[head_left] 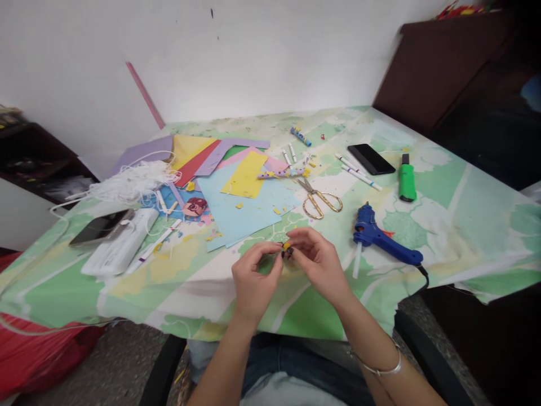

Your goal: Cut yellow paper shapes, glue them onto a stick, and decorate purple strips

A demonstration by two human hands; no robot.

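Observation:
A small black and yellow piece (287, 248) is pinched between my two hands over the near middle of the table; its details are too small to tell. My left hand (258, 272) holds its left side with thumb and forefinger. From the right, my right hand (319, 262) grips it with thumb and fingertips. Gold-handled scissors (318, 201) lie just beyond my right hand. To the right rests a blue glue gun (380, 237) with a clear glue stick. Light blue paper (240, 217) and a yellow sheet (245, 175) lie beyond my left hand.
At the left are tangled white string (131, 183), a phone (101, 226) and a white power strip (120, 242). Another phone (371, 159), several markers (359, 176) and a green lighter (407, 179) lie at the right. The glue gun's black cord (424, 282) runs off the front edge.

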